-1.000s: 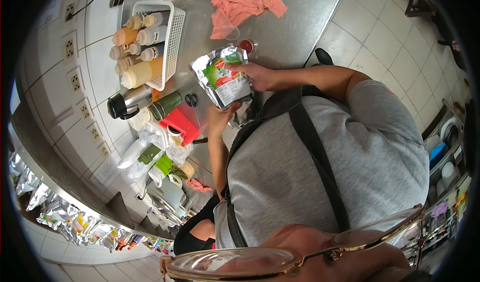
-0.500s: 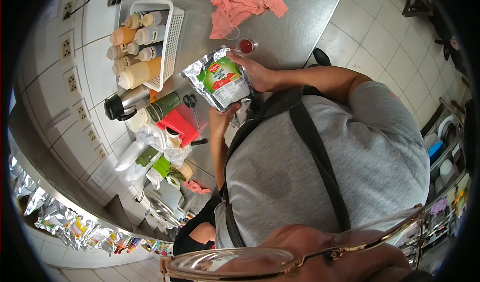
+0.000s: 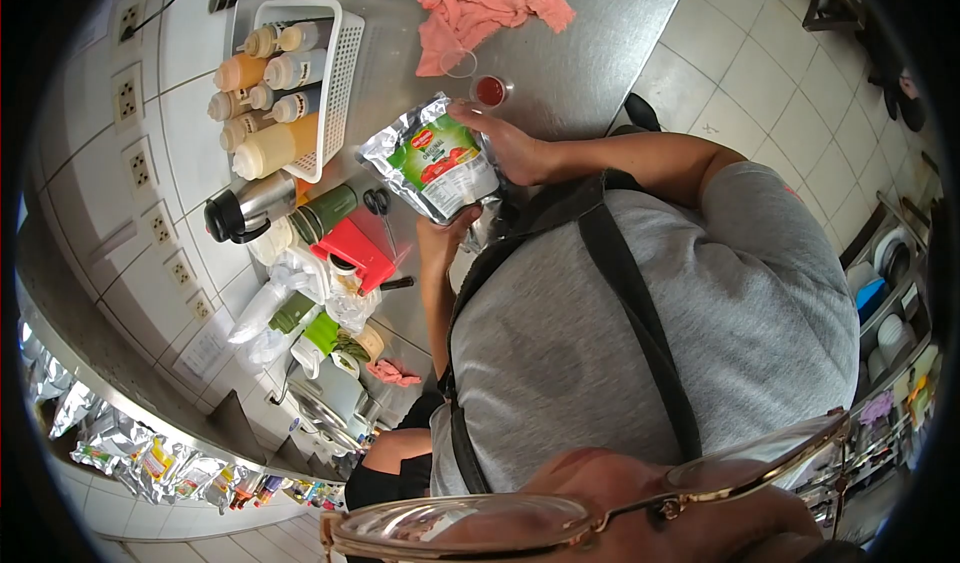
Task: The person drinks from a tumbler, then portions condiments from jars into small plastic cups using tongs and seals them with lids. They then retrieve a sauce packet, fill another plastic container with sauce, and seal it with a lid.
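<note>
A silver foil pouch [image 3: 437, 163] with a green Del Monte label picturing red tomatoes is held between my two hands, tilted, above the steel counter. My left hand [image 3: 450, 230] grips its lower edge, partly hidden by the foil. Along the opposite edge, my right hand [image 3: 508, 146] is closed on the pouch, thumb across the front near the top. Just beyond the right hand stands a small clear cup of red sauce [image 3: 490, 90], with a clear round lid [image 3: 459, 63] beside it.
A white basket [image 3: 345, 83] of squeeze bottles stands by the tiled wall. Nearby are a steel thermos [image 3: 255, 203], black-handled scissors [image 3: 378, 205] and a red container [image 3: 358, 251]. A pink cloth [image 3: 490, 8] lies on the counter [image 3: 610, 23], whose edge meets open floor on the right.
The view has shifted slightly, moving the counter items a little to the left. Both hands keep the same hold on the foil pouch.
</note>
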The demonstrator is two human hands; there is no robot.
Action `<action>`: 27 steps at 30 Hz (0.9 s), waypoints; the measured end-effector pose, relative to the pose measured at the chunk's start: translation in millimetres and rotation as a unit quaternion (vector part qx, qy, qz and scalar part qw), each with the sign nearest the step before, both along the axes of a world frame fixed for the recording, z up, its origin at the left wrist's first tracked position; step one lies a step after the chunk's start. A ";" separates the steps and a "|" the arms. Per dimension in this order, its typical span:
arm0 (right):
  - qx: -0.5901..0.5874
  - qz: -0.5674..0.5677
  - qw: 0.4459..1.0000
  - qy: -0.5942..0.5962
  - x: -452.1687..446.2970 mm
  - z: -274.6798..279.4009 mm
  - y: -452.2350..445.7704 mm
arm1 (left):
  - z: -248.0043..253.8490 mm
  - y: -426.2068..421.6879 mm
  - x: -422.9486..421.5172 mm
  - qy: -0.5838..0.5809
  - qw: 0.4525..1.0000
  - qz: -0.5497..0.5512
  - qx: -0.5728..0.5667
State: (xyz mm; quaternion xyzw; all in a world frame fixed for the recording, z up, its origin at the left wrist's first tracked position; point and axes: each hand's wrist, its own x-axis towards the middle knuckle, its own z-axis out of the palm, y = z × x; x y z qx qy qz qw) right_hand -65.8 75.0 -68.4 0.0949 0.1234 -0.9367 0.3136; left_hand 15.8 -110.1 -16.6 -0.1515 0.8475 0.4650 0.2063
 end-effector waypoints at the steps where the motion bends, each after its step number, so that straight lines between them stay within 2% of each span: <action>1: -0.031 0.025 0.999 0.007 0.6 6.1 3.4 | 1.2 2.0 0.5 0.000 1.000 0.000 0.000; 3: -0.062 0.051 0.997 0.014 1.6 17.2 8.1 | 4.5 6.2 1.1 0.034 0.999 0.018 0.022; 6: -0.016 0.020 0.996 0.081 1.2 29.1 6.6 | -4.6 -1.1 7.6 0.074 0.995 0.043 0.042; 8: 0.090 0.011 0.982 0.168 1.2 34.8 3.7 | -3.7 2.7 8.3 0.073 0.994 0.065 0.043; 10: 0.092 0.029 0.980 0.174 0.2 42.1 8.4 | -8.5 5.5 10.8 0.074 0.992 0.089 0.044; 12: 0.243 0.069 0.903 0.348 -2.7 49.1 13.3 | -22.1 5.6 14.9 0.095 0.979 0.149 0.101; 14: 0.247 0.094 0.887 0.378 2.0 44.1 7.5 | -37.1 1.5 18.7 0.121 0.976 0.145 0.111; 16: 0.290 0.042 0.826 0.481 7.4 42.6 4.8 | -44.0 5.2 20.1 0.168 0.969 0.145 0.111; 18: 0.269 0.048 0.830 0.486 10.2 48.7 10.8 | -31.4 19.8 19.1 0.197 0.960 0.164 0.113; 20: 0.325 0.083 0.787 0.518 12.2 52.8 18.4 | -27.6 21.3 22.4 0.207 0.955 0.156 0.142; 22: 0.322 0.103 0.776 0.532 16.6 49.4 22.4 | -29.9 17.8 27.6 0.212 0.947 0.165 0.178; 24: 0.322 0.121 0.766 0.544 20.1 38.7 25.4 | -35.0 2.6 35.9 0.197 0.952 0.098 0.211; 26: 0.334 0.098 0.683 0.642 22.1 25.2 26.9 | -20.9 1.3 35.1 0.214 0.941 0.113 0.237; 27: 0.334 0.101 0.681 0.644 23.4 23.6 31.5 | -13.7 0.8 34.6 0.223 0.935 0.120 0.250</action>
